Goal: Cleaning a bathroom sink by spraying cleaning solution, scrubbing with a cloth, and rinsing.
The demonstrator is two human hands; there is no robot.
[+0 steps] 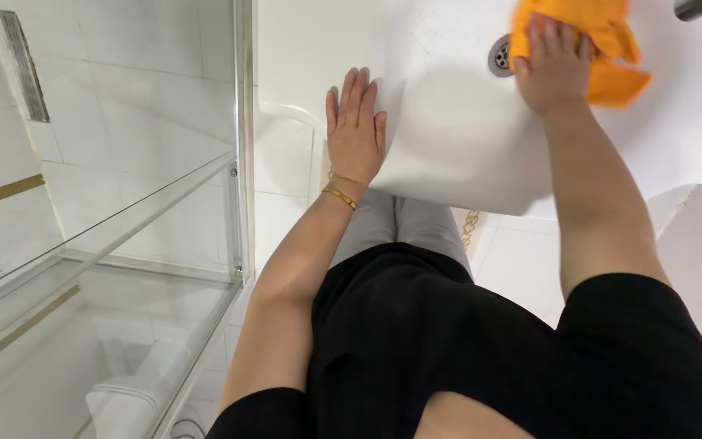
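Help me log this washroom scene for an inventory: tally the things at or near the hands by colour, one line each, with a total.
Orange: 1, the cloth under the right hand
White: 1, the sink that the left hand lies flat on
Gold: 1, the bracelet on the left wrist
Silver: 2, the drain and the tap
Total: 5
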